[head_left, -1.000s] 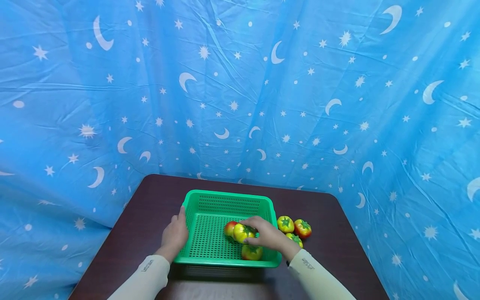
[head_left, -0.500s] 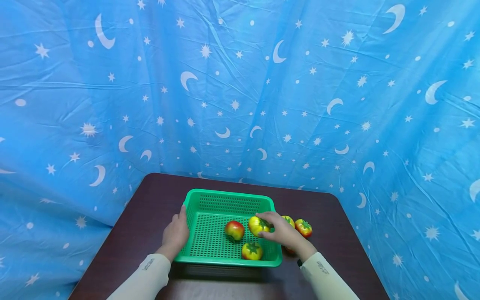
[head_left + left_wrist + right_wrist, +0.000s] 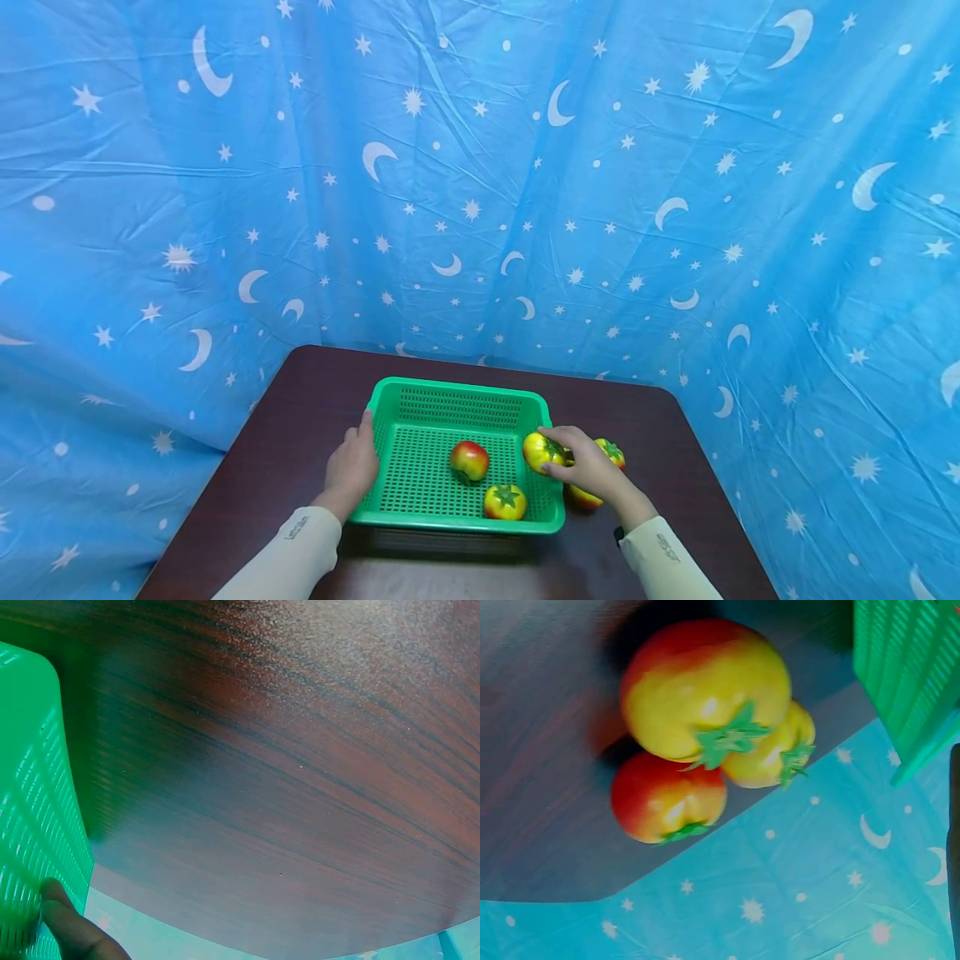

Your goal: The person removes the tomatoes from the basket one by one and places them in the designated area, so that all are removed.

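My left hand point(image 3: 351, 468) lies against the left side of a green plastic basket point(image 3: 450, 387), its fingers point(image 3: 71, 926) touching the slotted outer wall in the left wrist view. My right hand point(image 3: 588, 468) pinches a yellow tomato point(image 3: 542, 452) between thumb and fingers, at the basket's right rim. This held tomato is out of the right wrist view. Inside the basket rest a red-yellow tomato point(image 3: 469, 461) and a yellow one with a green star-shaped top point(image 3: 505, 502).
Right of the basket, several tomatoes sit close together on the dark wooden table point(image 3: 322, 392), partly hidden by my right hand in the head view. The right wrist view shows a large tomato point(image 3: 705, 690), a red one point(image 3: 667, 799) and a yellow one point(image 3: 769, 754). A blue curtain point(image 3: 480, 208) surrounds the table.
My right hand has moved right with the tomato, from over the basket's middle to its right rim. Both tomatoes in the basket are now uncovered. The left hand stays put.
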`<state>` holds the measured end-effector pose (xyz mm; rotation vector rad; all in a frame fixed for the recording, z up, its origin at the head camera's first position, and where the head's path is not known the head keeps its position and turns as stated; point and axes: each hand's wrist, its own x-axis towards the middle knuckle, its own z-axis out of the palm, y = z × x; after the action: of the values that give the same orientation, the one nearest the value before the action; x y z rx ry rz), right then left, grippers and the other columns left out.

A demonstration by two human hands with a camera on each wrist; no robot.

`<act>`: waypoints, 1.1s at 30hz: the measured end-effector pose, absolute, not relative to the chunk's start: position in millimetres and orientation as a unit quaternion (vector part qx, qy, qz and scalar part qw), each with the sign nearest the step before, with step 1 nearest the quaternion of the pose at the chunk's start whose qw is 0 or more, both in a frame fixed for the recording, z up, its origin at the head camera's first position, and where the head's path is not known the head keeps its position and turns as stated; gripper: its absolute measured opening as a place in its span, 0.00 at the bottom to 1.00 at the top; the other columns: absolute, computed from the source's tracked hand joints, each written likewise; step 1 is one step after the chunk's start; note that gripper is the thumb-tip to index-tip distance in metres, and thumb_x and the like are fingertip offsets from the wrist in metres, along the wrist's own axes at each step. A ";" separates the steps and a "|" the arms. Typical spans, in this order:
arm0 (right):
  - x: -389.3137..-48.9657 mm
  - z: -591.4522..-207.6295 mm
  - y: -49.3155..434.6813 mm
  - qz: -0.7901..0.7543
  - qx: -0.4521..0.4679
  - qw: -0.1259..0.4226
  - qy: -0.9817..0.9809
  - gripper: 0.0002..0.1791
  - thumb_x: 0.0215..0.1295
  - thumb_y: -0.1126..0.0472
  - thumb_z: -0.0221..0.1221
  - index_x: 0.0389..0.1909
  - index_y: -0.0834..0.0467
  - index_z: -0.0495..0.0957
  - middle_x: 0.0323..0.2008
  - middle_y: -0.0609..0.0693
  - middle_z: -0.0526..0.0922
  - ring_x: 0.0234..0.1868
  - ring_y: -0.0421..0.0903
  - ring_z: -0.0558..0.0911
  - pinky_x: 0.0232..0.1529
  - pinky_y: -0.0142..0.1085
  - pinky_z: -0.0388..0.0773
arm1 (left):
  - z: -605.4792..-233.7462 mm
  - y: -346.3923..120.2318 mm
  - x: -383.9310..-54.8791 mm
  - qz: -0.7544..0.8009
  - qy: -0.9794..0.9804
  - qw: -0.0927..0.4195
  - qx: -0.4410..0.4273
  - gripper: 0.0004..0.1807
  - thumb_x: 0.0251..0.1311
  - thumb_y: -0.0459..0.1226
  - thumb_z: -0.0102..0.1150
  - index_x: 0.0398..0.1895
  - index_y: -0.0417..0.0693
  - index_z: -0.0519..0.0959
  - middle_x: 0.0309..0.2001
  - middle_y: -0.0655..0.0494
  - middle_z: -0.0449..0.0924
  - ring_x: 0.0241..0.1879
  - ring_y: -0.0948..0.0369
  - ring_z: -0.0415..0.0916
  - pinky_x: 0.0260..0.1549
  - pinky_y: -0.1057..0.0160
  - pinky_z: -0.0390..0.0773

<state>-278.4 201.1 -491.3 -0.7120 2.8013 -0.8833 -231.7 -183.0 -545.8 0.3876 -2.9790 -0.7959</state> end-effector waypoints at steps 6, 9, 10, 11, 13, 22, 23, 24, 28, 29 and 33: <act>-277.4 -491.5 209.8 -0.311 -0.222 0.048 0.923 0.32 0.63 0.51 0.67 0.68 0.51 0.74 0.65 0.54 0.75 0.62 0.54 0.75 0.59 0.53 0.78 | -546.3 -184.8 -232.1 -0.257 -0.959 0.019 0.121 0.35 0.73 0.30 0.43 0.80 0.38 0.46 0.53 0.32 0.74 0.33 0.52 0.75 0.37 0.46 0.79; -277.6 -491.6 214.7 -0.318 -0.220 0.043 0.921 0.33 0.63 0.52 0.67 0.69 0.52 0.72 0.65 0.55 0.75 0.62 0.55 0.75 0.59 0.52 0.79 | -546.9 -185.2 -232.0 -0.259 -0.958 0.016 0.122 0.35 0.73 0.30 0.43 0.80 0.39 0.46 0.53 0.33 0.74 0.32 0.52 0.75 0.36 0.47 0.79; -277.5 -491.8 216.4 -0.317 -0.216 0.042 0.922 0.33 0.63 0.52 0.67 0.69 0.52 0.72 0.65 0.55 0.74 0.62 0.55 0.75 0.59 0.51 0.79 | -547.3 -185.1 -231.9 -0.259 -0.958 0.015 0.123 0.35 0.73 0.30 0.43 0.80 0.39 0.46 0.54 0.33 0.74 0.32 0.52 0.74 0.36 0.48 0.79; -277.2 -491.7 218.0 -0.318 -0.212 0.040 0.923 0.33 0.63 0.52 0.67 0.70 0.52 0.72 0.65 0.55 0.74 0.62 0.55 0.75 0.59 0.51 0.79 | -547.7 -185.2 -231.9 -0.259 -0.958 0.014 0.123 0.36 0.73 0.30 0.43 0.80 0.39 0.45 0.54 0.33 0.74 0.32 0.52 0.75 0.37 0.48 0.79; -276.6 -491.5 221.5 -0.319 -0.204 0.038 0.925 0.34 0.63 0.53 0.67 0.70 0.52 0.71 0.66 0.55 0.74 0.62 0.54 0.76 0.58 0.50 0.80 | -548.0 -184.8 -231.7 -0.260 -0.957 0.014 0.124 0.36 0.72 0.30 0.44 0.80 0.39 0.46 0.54 0.33 0.74 0.32 0.52 0.75 0.38 0.47 0.79; -273.5 -494.4 240.5 -0.331 -0.169 0.031 0.928 0.33 0.63 0.55 0.67 0.70 0.50 0.71 0.67 0.57 0.72 0.62 0.56 0.75 0.61 0.53 0.78 | -547.9 -184.4 -232.4 -0.259 -0.958 0.018 0.124 0.35 0.73 0.31 0.44 0.80 0.39 0.46 0.54 0.33 0.74 0.33 0.52 0.75 0.40 0.45 0.79; -273.1 -495.4 243.0 -0.332 -0.168 0.030 0.928 0.33 0.63 0.56 0.67 0.70 0.51 0.71 0.67 0.58 0.72 0.62 0.57 0.76 0.60 0.53 0.78 | -547.5 -184.1 -232.3 -0.258 -0.958 0.019 0.124 0.35 0.73 0.31 0.44 0.80 0.39 0.46 0.54 0.33 0.74 0.33 0.52 0.75 0.40 0.46 0.80; -272.5 -496.3 245.4 -0.334 -0.165 0.030 0.927 0.33 0.64 0.56 0.67 0.70 0.51 0.71 0.67 0.58 0.71 0.62 0.58 0.76 0.60 0.53 0.78 | -547.5 -184.1 -232.5 -0.257 -0.958 0.019 0.124 0.35 0.73 0.31 0.44 0.80 0.39 0.46 0.53 0.33 0.74 0.33 0.52 0.75 0.40 0.46 0.79; -271.2 -502.2 257.1 -0.327 -0.144 0.018 0.934 0.33 0.64 0.58 0.66 0.70 0.52 0.71 0.67 0.59 0.71 0.62 0.58 0.76 0.58 0.52 0.80 | -547.4 -183.4 -232.7 -0.255 -0.959 0.018 0.124 0.36 0.72 0.29 0.45 0.80 0.39 0.46 0.53 0.32 0.74 0.33 0.52 0.75 0.40 0.45 0.79; -271.4 -503.8 260.3 -0.321 -0.140 0.011 0.937 0.32 0.63 0.58 0.66 0.70 0.52 0.72 0.67 0.59 0.72 0.61 0.57 0.76 0.57 0.51 0.80 | -547.5 -183.2 -232.7 -0.254 -0.959 0.018 0.123 0.36 0.71 0.29 0.45 0.80 0.39 0.46 0.53 0.32 0.74 0.33 0.52 0.76 0.40 0.45 0.79; -272.6 -510.3 271.1 -0.303 -0.130 -0.005 0.944 0.31 0.63 0.59 0.66 0.68 0.53 0.73 0.64 0.59 0.75 0.61 0.57 0.76 0.56 0.50 0.79 | -548.2 -183.8 -232.3 -0.253 -0.960 0.019 0.122 0.36 0.72 0.29 0.45 0.80 0.39 0.46 0.53 0.32 0.74 0.32 0.52 0.75 0.39 0.45 0.79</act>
<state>-272.6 271.1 -510.3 -0.4110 2.9745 -0.9557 -232.3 -183.8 -548.2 0.3786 -2.9782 -0.7857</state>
